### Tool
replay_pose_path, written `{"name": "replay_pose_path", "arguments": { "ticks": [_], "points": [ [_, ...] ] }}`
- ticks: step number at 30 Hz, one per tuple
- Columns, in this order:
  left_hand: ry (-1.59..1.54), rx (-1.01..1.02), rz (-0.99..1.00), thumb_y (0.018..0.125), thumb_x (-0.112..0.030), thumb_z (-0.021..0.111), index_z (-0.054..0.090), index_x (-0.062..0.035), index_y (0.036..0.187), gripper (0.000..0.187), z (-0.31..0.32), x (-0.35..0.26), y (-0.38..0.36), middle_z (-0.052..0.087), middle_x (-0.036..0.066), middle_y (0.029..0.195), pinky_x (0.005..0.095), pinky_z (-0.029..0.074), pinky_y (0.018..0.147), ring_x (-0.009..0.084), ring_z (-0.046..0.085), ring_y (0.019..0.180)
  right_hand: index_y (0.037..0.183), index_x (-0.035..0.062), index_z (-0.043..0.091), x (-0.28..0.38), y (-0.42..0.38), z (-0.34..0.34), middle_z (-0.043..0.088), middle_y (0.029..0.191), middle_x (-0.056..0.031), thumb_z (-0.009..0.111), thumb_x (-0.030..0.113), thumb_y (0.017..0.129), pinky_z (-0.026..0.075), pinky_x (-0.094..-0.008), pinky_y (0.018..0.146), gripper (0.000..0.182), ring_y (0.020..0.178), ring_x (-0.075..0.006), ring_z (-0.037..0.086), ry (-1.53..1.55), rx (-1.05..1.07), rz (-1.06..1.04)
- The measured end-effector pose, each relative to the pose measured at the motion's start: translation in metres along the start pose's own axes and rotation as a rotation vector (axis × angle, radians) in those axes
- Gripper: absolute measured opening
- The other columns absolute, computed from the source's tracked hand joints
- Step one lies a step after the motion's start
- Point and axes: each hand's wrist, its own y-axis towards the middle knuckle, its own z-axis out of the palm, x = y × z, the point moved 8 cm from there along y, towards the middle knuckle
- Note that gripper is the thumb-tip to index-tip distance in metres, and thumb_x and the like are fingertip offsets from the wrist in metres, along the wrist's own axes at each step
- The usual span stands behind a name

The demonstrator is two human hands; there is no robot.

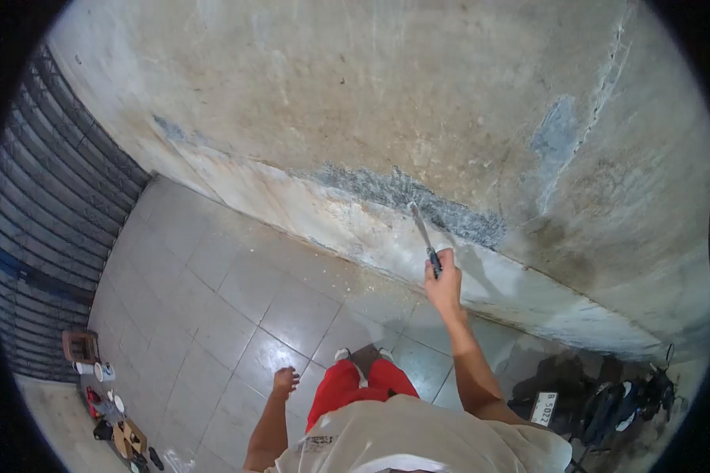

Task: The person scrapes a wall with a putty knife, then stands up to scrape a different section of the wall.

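Metal blade of a scraper [422,227] at the lower edge of a rough grey strip [371,186] on the wall [276,87], its handle gripped in the right hand [445,282].
The strip looks bared; stained coating covers most of the wall around it, seemingly unworked. Pale crumbs [349,290] dot the tiled floor [205,323]. The left hand [285,381] hangs loosely open, empty.

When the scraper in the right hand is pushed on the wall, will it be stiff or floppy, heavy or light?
The scraper is probably stiff, perhaps bending slightly, because its blade looks straight but narrow. It seems light, since the right hand alone holds it, by the handle.
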Motion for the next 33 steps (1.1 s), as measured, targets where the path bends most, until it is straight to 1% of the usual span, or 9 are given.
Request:
{"name": "replay_pose_path", "arguments": {
  "ticks": [3,4,9,15,19,23,24,28,33],
  "points": [
    [-0.018,-0.006,0.096,0.087,-0.031,0.05,0.056,-0.0091,0.114,0.036,0.01,-0.045,-0.025,0.065,0.009,0.1,0.0394,0.047,0.068,0.0202,0.061,0.083,0.1,0.0046,0.046,0.011,0.02,-0.023,0.059,0.065,-0.0185,0.064,0.017,0.086,0.045,-0.0416,0.055,0.025,0.06,-0.0367,0.061,0.101,0.004,-0.1],
    [-0.025,0.027,0.114,0.087,-0.033,0.051,0.054,-0.0094,0.118,0.039,0.02,-0.061,-0.032,0.065,0.01,0.106,0.0402,0.046,0.075,0.0218,0.061,0.09,0.102,0.0039,0.048,0.018,0.024,-0.03,0.058,0.064,-0.0168,0.061,0.021,0.089,0.044,-0.0394,0.054,0.025,0.06,-0.0329,0.06,0.038,0.069,-0.006],
    [-0.033,0.21,0.415,0.091,-0.035,0.05,0.054,-0.0054,0.121,0.042,0.1,-0.183,-0.07,0.064,0.012,0.113,0.0381,0.047,0.082,0.0221,0.061,0.099,0.11,0.0029,0.056,0.012,0.042,-0.03,0.062,0.069,-0.0202,0.056,0.025,0.093,0.045,-0.0411,0.058,0.028,0.063,-0.0358,0.062,0.0,0.074,0.088],
    [-0.059,0.787,0.652,0.098,-0.044,0.041,0.049,-0.0018,0.127,0.051,0.251,-0.366,-0.171,0.06,0.013,0.12,0.0397,0.045,0.092,0.0251,0.059,0.105,0.106,-0.0006,0.06,0.046,0.058,-0.004,0.062,0.079,-0.0272,0.056,0.024,0.092,0.048,-0.0439,0.064,0.028,0.075,-0.044,0.062,-0.142,0.024,-0.035],
    [-0.294,1.043,0.474,0.097,-0.052,0.04,0.051,-0.0036,0.123,0.056,0.317,-0.443,-0.203,0.061,0.01,0.112,0.0386,0.047,0.09,0.0231,0.06,0.097,0.109,-0.0003,0.061,0.067,0.054,0.014,0.063,0.084,-0.0268,0.055,0.02,0.093,0.049,-0.043,0.066,0.027,0.078,-0.0441,0.062,-0.09,0.023,0.017],
    [-0.351,1.002,0.425,0.094,-0.055,0.044,0.056,-0.0077,0.116,0.053,0.346,-0.465,-0.226,0.062,0.007,0.105,0.0392,0.05,0.084,0.019,0.06,0.096,0.114,0.0007,0.06,0.072,0.058,0.002,0.063,0.085,-0.0264,0.053,0.018,0.094,0.051,-0.042,0.066,0.028,0.08,-0.0437,0.063,-0.048,0.082,0.184],
    [-0.407,1.091,0.389,0.095,-0.052,0.044,0.057,-0.0081,0.105,0.047,0.358,-0.463,-0.222,0.062,0.004,0.096,0.0373,0.051,0.076,0.016,0.059,0.089,0.114,0.0007,0.06,0.072,0.065,0.006,0.063,0.085,-0.0264,0.053,0.018,0.094,0.051,-0.042,0.066,0.028,0.08,-0.0437,0.063,-0.047,0.09,0.185],
    [-0.734,0.97,0.305,0.097,-0.051,0.041,0.055,-0.0109,0.089,0.043,0.345,-0.479,-0.209,0.058,0.001,0.078,0.0292,0.047,0.064,0.0144,0.056,0.07,0.122,0.0018,0.056,0.096,0.084,0.025,0.064,0.086,-0.0259,0.052,0.017,0.094,0.052,-0.0417,0.068,0.032,0.081,-0.0416,0.065,-0.047,0.138,0.014],
    [-0.488,0.984,0.352,0.097,-0.05,0.04,0.052,-0.0088,0.086,0.044,0.361,-0.453,-0.215,0.057,0.004,0.077,0.0341,0.049,0.064,0.0194,0.056,0.068,0.124,0.0037,0.054,0.074,0.064,0.015,0.063,0.09,-0.0266,0.05,0.017,0.094,0.051,-0.0449,0.067,0.033,0.082,-0.0438,0.063,0.016,0.074,0.007]
  ]
}}
